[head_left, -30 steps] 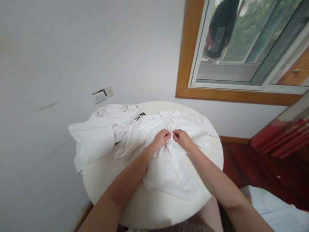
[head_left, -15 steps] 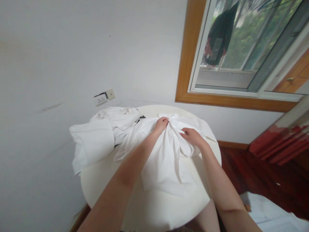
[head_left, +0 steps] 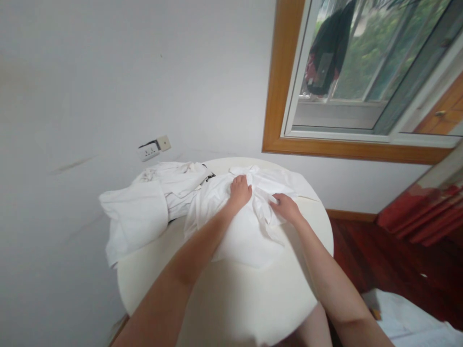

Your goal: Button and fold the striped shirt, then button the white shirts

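Note:
A white shirt [head_left: 249, 226] lies on a round white table [head_left: 224, 299], its collar toward the wall. My left hand [head_left: 239, 189] is closed on the shirt's fabric just below the collar, bunching it. My right hand [head_left: 285, 208] presses on the shirt's front placket a little lower and to the right, fingers curled over the cloth. The shirt's hem rests nearer me, gathered up toward the middle of the table.
A heap of other white garments [head_left: 144, 207] hangs over the table's left edge. A wall socket [head_left: 154, 147] is behind it. A wood-framed window [head_left: 354, 82] is at the upper right, with dark clothing [head_left: 327, 48] hanging outside. Red wooden floor [head_left: 379, 260] lies right of the table.
Both hands left the middle of the placket. The left hand moved up to the collar and gripped the cloth. The shirt has been pulled up and bunched, its hem drawn away from the near edge.

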The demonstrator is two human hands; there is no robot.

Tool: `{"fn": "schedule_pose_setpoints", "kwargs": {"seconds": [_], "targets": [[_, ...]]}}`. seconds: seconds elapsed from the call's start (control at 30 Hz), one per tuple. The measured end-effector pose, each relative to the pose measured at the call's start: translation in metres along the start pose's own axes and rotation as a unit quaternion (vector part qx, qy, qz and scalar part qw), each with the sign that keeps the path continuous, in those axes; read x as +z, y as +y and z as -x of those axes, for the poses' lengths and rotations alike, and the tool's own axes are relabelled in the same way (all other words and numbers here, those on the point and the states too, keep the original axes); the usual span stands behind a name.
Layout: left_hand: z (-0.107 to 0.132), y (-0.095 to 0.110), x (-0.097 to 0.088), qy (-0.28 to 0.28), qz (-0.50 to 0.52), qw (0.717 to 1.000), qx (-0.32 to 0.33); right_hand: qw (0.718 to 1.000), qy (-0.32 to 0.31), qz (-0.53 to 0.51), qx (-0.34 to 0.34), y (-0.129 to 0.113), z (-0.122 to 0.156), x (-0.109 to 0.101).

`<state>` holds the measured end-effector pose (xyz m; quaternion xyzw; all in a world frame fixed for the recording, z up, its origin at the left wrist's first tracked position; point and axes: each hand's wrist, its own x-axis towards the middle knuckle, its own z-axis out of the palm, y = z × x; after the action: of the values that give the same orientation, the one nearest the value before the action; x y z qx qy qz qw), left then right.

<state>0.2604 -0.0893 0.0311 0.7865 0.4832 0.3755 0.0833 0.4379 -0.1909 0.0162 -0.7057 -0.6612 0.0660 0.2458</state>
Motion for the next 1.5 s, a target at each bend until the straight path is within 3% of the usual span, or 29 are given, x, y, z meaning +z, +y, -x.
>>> {"fn": "schedule_pose_setpoints", "kwargs": {"seconds": [0.1,0.23,0.4,0.5,0.6,0.7,0.8,0.97,1.17,1.3,1.5], "targets": [[0.026,0.008,-0.009,0.033,-0.054,0.997,0.052,0.999,0.022,-0.001,-0.030,-0.004,-0.001,0.000],[0.052,0.003,-0.004,-0.063,-0.033,0.996,0.060,0.999,0.013,0.002,-0.039,-0.009,0.000,0.004],[0.071,-0.010,0.010,-0.113,-0.066,0.990,0.044,0.990,-0.112,-0.070,-0.057,-0.002,0.006,0.005],[0.069,-0.016,0.010,-0.168,-0.023,0.985,0.019,0.971,-0.188,-0.133,-0.059,0.004,0.012,-0.006],[0.064,-0.022,0.008,-0.227,0.042,0.972,-0.046,0.961,-0.232,-0.141,-0.049,0.003,0.014,-0.017],[0.061,-0.023,0.006,-0.247,0.065,0.962,-0.094,0.981,-0.158,-0.110,-0.030,-0.005,0.010,-0.015],[0.061,-0.018,0.004,-0.219,0.034,0.971,-0.087,0.994,-0.082,-0.071,-0.020,-0.019,0.004,-0.001],[0.067,-0.009,-0.001,-0.198,-0.038,0.979,-0.032,0.994,-0.100,0.009,-0.035,-0.034,0.002,0.022],[0.073,-0.004,0.002,-0.186,-0.083,0.979,0.017,0.998,-0.064,0.001,-0.001,-0.032,0.004,0.035],[0.075,-0.003,0.003,-0.159,-0.098,0.982,0.020,0.997,-0.077,0.004,0.015,-0.029,0.003,0.039],[0.071,-0.005,0.006,-0.168,-0.116,0.979,0.024,1.000,-0.014,-0.022,0.000,-0.024,0.004,0.032]]}}
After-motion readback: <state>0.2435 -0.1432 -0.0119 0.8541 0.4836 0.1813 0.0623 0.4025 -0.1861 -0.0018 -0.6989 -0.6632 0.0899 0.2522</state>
